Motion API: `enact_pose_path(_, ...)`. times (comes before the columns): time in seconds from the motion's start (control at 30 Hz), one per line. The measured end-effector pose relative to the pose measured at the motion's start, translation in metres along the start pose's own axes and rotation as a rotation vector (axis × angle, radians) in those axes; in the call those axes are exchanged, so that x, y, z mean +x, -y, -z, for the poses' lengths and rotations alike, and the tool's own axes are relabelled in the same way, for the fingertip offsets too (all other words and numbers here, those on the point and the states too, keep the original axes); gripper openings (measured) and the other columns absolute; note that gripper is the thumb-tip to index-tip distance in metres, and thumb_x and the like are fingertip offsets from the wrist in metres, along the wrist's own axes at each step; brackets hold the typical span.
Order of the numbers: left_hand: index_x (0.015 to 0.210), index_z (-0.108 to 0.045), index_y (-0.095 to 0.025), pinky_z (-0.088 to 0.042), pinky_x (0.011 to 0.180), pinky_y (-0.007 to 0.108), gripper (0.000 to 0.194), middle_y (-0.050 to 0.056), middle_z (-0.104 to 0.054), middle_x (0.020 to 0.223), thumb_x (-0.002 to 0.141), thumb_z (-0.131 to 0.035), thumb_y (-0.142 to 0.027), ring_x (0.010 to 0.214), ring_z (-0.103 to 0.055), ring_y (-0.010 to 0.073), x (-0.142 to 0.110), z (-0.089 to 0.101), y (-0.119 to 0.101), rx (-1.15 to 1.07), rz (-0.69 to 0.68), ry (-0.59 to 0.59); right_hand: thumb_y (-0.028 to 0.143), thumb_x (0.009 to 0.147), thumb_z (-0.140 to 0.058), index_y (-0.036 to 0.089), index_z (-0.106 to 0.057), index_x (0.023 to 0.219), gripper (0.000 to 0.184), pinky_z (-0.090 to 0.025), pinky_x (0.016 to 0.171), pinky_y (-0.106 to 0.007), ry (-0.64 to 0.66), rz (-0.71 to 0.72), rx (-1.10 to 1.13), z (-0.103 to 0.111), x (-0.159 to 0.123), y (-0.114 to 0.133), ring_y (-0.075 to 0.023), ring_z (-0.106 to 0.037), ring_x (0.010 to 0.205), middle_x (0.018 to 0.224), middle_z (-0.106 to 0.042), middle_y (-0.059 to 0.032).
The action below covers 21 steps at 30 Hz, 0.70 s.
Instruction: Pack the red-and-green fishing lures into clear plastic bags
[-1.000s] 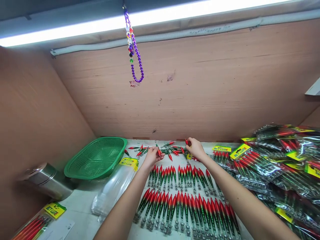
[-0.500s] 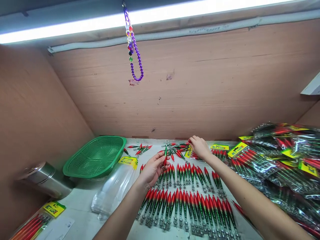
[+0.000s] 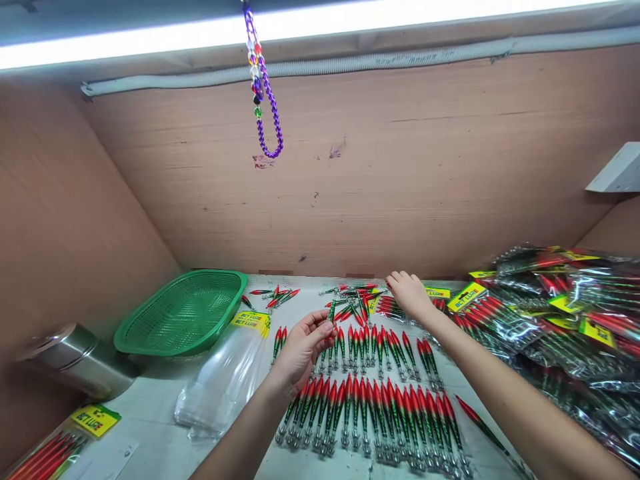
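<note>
My left hand pinches a squid jig lure between thumb and fingers, its green body pointing up and its lower end hidden by the fingers. My right hand reaches to the back of the table, beside a loose heap of red and green lures. Its fingers are drawn together, and what they hold, if anything, cannot be made out. Below both hands, a front row of lures and a shorter row behind it lie with red tips away from me and hooks toward me.
A green basket, clear plastic bags with yellow headers and a metal canister are on the left. Packed lures pile up on the right. A purple beaded string hangs overhead from near the lamp.
My left hand has turned, and its thumb now covers the lure's red end. The right hand has shifted slightly right, away from a red lure tip. The whole view has moved a little.
</note>
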State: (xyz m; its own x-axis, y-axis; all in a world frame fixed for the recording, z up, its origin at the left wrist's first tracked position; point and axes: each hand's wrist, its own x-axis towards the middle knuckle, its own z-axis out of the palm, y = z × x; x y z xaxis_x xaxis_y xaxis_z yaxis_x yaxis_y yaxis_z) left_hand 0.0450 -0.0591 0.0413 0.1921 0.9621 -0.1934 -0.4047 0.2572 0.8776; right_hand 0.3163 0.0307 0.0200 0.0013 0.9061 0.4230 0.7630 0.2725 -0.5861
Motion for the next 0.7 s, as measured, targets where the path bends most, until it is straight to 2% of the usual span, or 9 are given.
enact_pose_path(0.13, 0.089, -0.068, -0.014, -0.045, 0.066, 0.019, 0.035, 0.001, -0.066, 0.08, 0.058, -0.081, -0.025, 0.068, -0.056, 0.0085, 0.0, 0.005, -0.003, 0.101, -0.14, -0.081, 0.037, 0.091, -0.053, 0.016, -0.056, 0.112, 0.03, -0.052, 0.078, -0.038, -0.012, -0.084, 0.29, 0.015, -0.007, 0.015, -0.0172, -0.061, 0.092, 0.11, -0.06, -0.0065)
enact_pose_path(0.2, 0.09, -0.068, -0.016, -0.044, 0.069, 0.018, 0.036, -0.001, -0.065, 0.079, 0.058, -0.081, -0.025, 0.072, -0.056, 0.0082, -0.002, 0.007, -0.006, 0.128, -0.211, -0.126, 0.042, 0.091, -0.051, 0.015, -0.057, 0.108, 0.032, -0.052, 0.074, -0.035, 0.031, -0.11, 0.463, 0.027, -0.018, 0.029, -0.0157, -0.062, 0.084, 0.102, -0.062, -0.0058)
enact_pose_path(0.3, 0.1, -0.063, -0.019, -0.046, 0.075, 0.019, 0.047, -0.003, -0.065, 0.08, 0.057, -0.081, -0.025, 0.076, -0.058, 0.0089, -0.008, 0.005, -0.013, 0.128, -0.282, -0.168, 0.047, 0.087, -0.053, 0.019, -0.058, 0.107, 0.035, -0.052, 0.076, -0.034, 0.135, -0.13, 0.704, 0.043, -0.044, 0.059, -0.0152, -0.063, 0.08, 0.096, -0.064, -0.0056)
enact_pose_path(0.4, 0.105, -0.056, -0.019, -0.049, 0.076, 0.023, 0.056, -0.002, -0.065, 0.081, 0.056, -0.081, -0.027, 0.077, -0.061, 0.0109, -0.019, -0.003, -0.019, 0.087, -0.269, -0.13, 0.044, 0.084, -0.058, 0.021, -0.056, 0.113, 0.038, -0.051, 0.079, -0.036, 0.223, -0.152, 0.869, 0.055, -0.069, 0.09, -0.017, -0.062, 0.085, 0.096, -0.065, -0.0068)
enact_pose_path(0.5, 0.107, -0.054, -0.02, -0.051, 0.074, 0.025, 0.056, -0.001, -0.065, 0.082, 0.058, -0.08, -0.028, 0.078, -0.063, 0.0127, -0.031, -0.014, -0.022, 0.063, -0.232, -0.056, 0.04, 0.082, -0.06, 0.022, -0.055, 0.115, 0.038, -0.05, 0.079, -0.035, 0.28, -0.171, 0.992, 0.061, -0.084, 0.111, -0.0168, -0.061, 0.086, 0.098, -0.064, -0.007)
enact_pose_path(0.57, 0.107, -0.055, -0.02, -0.052, 0.07, 0.024, 0.054, 0.001, -0.065, 0.085, 0.059, -0.079, -0.028, 0.08, -0.063, 0.0139, -0.036, -0.017, -0.025, 0.076, -0.231, -0.035, 0.041, 0.083, -0.058, 0.023, -0.051, 0.118, 0.04, -0.05, 0.078, -0.033, 0.301, -0.182, 0.987, 0.065, -0.089, 0.115, -0.0157, -0.06, 0.085, 0.1, -0.063, -0.0067)
enact_pose_path(0.63, 0.103, -0.058, -0.019, -0.052, 0.068, 0.024, 0.05, 0.002, -0.066, 0.087, 0.059, -0.079, -0.03, 0.082, -0.063, 0.0151, -0.039, -0.013, -0.029, 0.132, -0.233, -0.027, 0.046, 0.083, -0.054, 0.024, -0.045, 0.119, 0.043, -0.05, 0.073, -0.031, 0.329, -0.216, 0.816, 0.07, -0.095, 0.108, -0.0145, -0.06, 0.08, 0.095, -0.062, -0.0045)
enact_pose_path(0.7, 0.099, -0.061, -0.018, -0.052, 0.068, 0.024, 0.048, 0.004, -0.066, 0.088, 0.057, -0.08, -0.033, 0.082, -0.062, 0.0155, -0.039, 0.002, -0.035, 0.24, -0.213, -0.025, 0.049, 0.08, -0.053, 0.024, -0.045, 0.112, 0.042, -0.048, 0.063, -0.029, 0.379, -0.286, 0.578, 0.076, -0.104, 0.091, -0.014, -0.058, 0.068, 0.08, -0.061, -0.0006)
